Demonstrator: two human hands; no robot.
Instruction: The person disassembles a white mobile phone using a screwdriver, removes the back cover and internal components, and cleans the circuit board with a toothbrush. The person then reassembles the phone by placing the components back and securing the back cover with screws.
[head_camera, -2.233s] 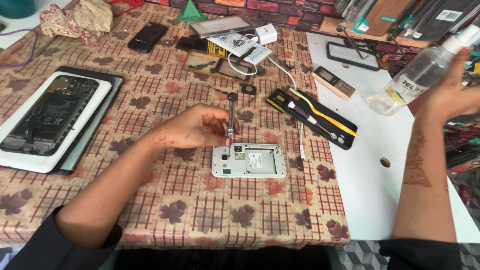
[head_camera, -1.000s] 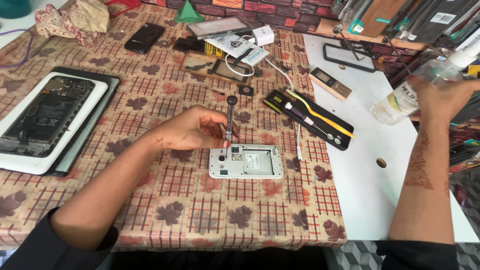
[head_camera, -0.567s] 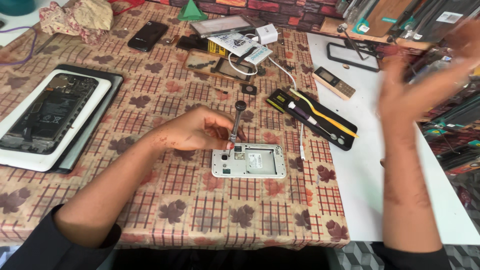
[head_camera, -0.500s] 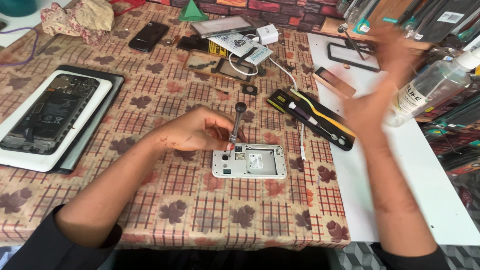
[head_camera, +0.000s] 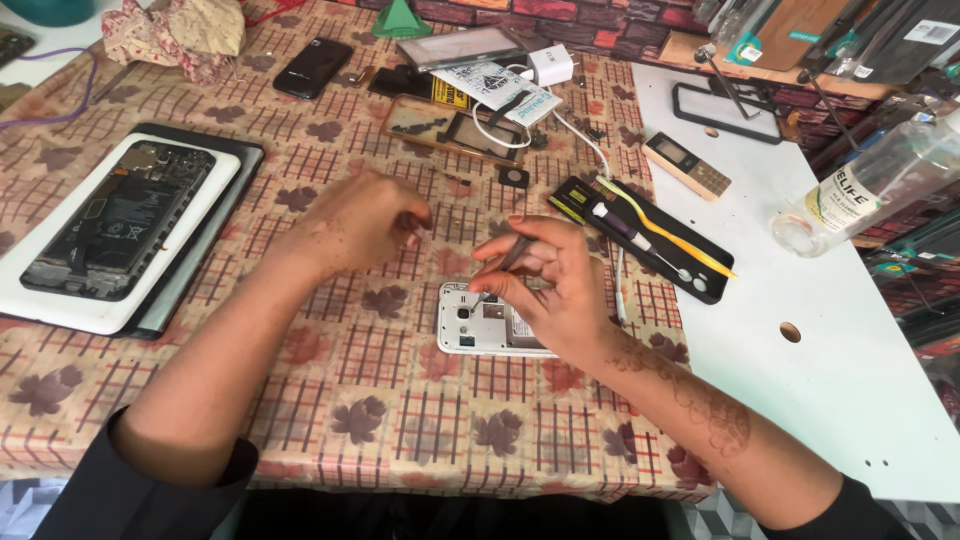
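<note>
A small white opened phone (head_camera: 470, 325) lies on the checked tablecloth in front of me. My right hand (head_camera: 550, 285) rests over its right half and pinches a thin screwdriver (head_camera: 505, 262), whose tip points down at the phone's upper left. My left hand (head_camera: 355, 220) hovers a little to the left and behind the phone, fingers loosely curled, holding nothing that I can see.
A white tablet with its back open (head_camera: 110, 230) lies at the left. A black tool tray with a yellow pry tool (head_camera: 650, 240) sits right of the phone. A clear plastic bottle (head_camera: 880, 185) lies on the white table (head_camera: 800, 380). Phones, parts and a charger (head_camera: 550, 65) crowd the back.
My right hand came down from the bottle at the far right and took over the screwdriver on the phone. My left hand let go of the screwdriver and drew back to the left.
</note>
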